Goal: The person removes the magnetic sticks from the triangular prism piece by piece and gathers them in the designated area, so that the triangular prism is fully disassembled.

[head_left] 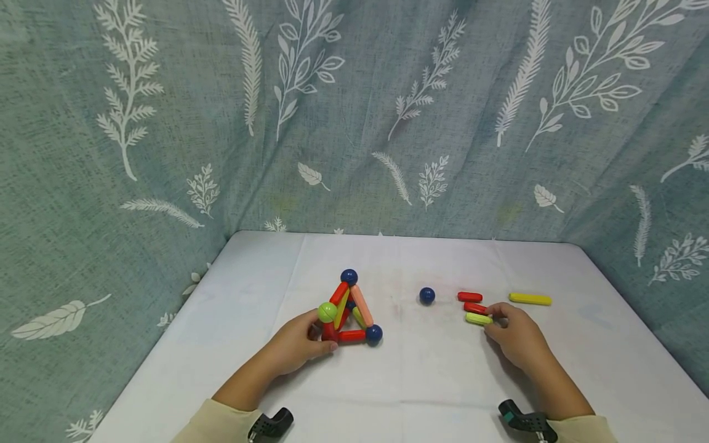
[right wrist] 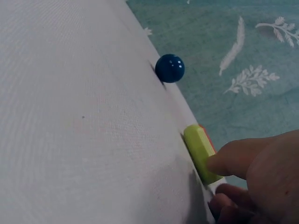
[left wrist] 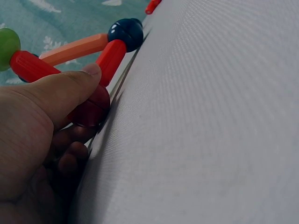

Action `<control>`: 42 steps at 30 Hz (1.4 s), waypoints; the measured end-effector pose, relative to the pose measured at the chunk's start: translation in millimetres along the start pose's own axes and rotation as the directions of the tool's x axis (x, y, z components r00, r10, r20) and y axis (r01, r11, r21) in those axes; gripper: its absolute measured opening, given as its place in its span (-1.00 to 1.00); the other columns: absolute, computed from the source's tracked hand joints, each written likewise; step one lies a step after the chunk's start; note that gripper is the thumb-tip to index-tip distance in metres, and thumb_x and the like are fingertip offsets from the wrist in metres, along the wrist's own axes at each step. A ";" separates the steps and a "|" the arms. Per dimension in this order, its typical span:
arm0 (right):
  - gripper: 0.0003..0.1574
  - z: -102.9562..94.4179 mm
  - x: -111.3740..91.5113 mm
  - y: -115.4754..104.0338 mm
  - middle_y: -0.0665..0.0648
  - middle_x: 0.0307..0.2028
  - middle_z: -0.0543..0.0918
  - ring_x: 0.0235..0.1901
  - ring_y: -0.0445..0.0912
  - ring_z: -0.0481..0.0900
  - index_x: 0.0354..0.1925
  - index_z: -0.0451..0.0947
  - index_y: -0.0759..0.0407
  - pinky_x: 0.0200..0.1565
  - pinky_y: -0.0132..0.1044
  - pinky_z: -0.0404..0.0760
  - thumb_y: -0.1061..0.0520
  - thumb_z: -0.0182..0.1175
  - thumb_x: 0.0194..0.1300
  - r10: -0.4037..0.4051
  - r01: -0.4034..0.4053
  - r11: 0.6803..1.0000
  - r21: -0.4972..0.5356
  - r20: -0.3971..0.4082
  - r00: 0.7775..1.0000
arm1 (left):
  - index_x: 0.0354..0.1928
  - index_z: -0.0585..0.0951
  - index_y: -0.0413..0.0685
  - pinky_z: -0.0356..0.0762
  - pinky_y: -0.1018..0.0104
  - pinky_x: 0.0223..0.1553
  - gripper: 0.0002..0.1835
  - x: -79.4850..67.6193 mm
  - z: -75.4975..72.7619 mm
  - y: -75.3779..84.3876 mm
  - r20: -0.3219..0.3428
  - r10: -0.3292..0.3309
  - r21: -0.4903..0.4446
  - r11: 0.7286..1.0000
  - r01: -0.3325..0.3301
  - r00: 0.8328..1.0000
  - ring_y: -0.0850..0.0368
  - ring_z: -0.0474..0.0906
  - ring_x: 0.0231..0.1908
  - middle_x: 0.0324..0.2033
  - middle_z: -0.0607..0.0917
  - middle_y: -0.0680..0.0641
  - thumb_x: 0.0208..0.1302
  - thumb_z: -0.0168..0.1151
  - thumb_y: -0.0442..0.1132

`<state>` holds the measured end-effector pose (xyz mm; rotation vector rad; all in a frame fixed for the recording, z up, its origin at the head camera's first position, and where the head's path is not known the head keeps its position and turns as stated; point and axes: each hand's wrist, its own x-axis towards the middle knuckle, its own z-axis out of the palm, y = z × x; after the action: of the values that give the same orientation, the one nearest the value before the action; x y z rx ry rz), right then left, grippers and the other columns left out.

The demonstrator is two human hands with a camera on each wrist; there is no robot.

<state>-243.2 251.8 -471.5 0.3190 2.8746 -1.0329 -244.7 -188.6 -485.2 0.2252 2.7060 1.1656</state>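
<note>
On the left of the table stands a frame of magnetic building sticks and balls, with an orange stick (head_left: 362, 306), a green ball (head_left: 327, 312) and a blue ball (head_left: 373, 334) at its right corner. My left hand (head_left: 299, 344) grips its near-left corner, the thumb over a dark red ball (left wrist: 93, 108) where red sticks meet. To the right, my right hand (head_left: 517, 338) pinches the end of a short light green stick (right wrist: 201, 151), thumb on its near side. A short red stick (head_left: 474, 307) lies close behind it, its right end by the fingertips.
A loose blue ball (head_left: 427, 296) sits between the frame and the sticks. Another short red stick (head_left: 469, 296) and a longer yellow stick (head_left: 530, 299) lie farther back. Patterned green cloth (head_left: 354, 123) hangs behind the white table (head_left: 410, 387).
</note>
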 end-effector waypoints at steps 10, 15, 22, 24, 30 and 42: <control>-0.49 6.9 -12.8 -20.5 0.29 0.28 0.52 0.09 0.15 0.51 0.30 0.48 0.15 -0.09 -0.19 0.68 0.06 0.24 0.47 0.011 0.001 0.984 0.178 -0.062 0.998 | 0.27 0.57 0.28 0.48 0.20 -0.30 -0.34 1.3 -0.7 -0.3 0.010 0.009 -0.003 1.000 -0.009 1.000 0.06 0.48 -0.25 -0.32 0.57 0.01 0.11 0.63 0.01; -0.56 18.9 -22.5 -44.1 0.23 0.21 0.60 0.01 0.08 0.54 0.24 0.53 0.12 -0.18 -0.27 0.64 0.09 0.28 0.46 -0.045 0.045 0.969 0.244 -0.007 0.999 | 0.28 0.56 0.28 0.46 0.20 -0.32 -0.34 1.6 -1.0 -0.5 0.013 0.020 -0.008 1.000 -0.020 1.000 0.06 0.47 -0.27 -0.34 0.56 0.00 0.13 0.63 -0.01; -0.63 46.0 -34.6 -73.1 0.08 0.05 0.68 -0.07 -0.01 0.58 0.11 0.61 0.03 -0.32 -0.23 0.69 0.13 0.39 0.37 -0.123 0.097 0.956 0.278 0.077 0.989 | 0.31 0.55 0.23 0.48 0.21 -0.30 -0.34 -0.8 -2.0 -1.1 0.005 0.044 -0.003 0.999 -0.044 0.999 0.07 0.47 -0.28 -0.34 0.56 0.01 0.17 0.59 -0.08; -0.66 53.5 -35.6 -80.0 0.05 0.00 0.69 -0.11 -0.04 0.58 0.07 0.62 0.02 -0.34 -0.23 0.68 0.16 0.41 0.35 -0.154 0.125 0.952 0.280 0.083 0.985 | 0.31 0.55 0.22 0.48 0.20 -0.29 -0.35 -0.7 -2.1 -0.9 0.003 0.050 -0.005 0.999 -0.050 0.999 0.07 0.47 -0.27 -0.33 0.56 0.01 0.18 0.58 -0.09; -0.69 69.4 -36.9 -103.8 -0.02 -0.11 0.69 -0.17 -0.06 0.57 0.01 0.65 0.00 -0.33 -0.25 0.67 0.17 0.43 0.32 -0.232 0.199 0.943 0.267 0.101 0.967 | 0.30 0.55 0.23 0.47 0.20 -0.30 -0.35 0.1 -2.4 -1.4 0.005 0.046 -0.017 0.999 -0.046 0.999 0.07 0.47 -0.28 -0.33 0.56 0.01 0.17 0.59 -0.08; -0.70 87.7 -37.3 -148.9 -0.09 -0.18 0.72 -0.17 -0.09 0.61 0.05 0.64 0.06 -0.19 -0.24 0.65 0.15 0.40 0.37 -0.402 0.358 0.877 0.321 0.083 0.912 | 0.28 0.57 0.29 0.47 0.20 -0.30 -0.34 1.3 -1.7 -3.8 0.011 0.046 -0.036 0.998 -0.046 0.999 0.06 0.47 -0.27 -0.34 0.56 0.00 0.13 0.62 -0.04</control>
<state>-239.5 77.6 -441.6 -0.3199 2.6992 -1.4899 -246.6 -192.1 -487.0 0.2895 2.6806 1.2197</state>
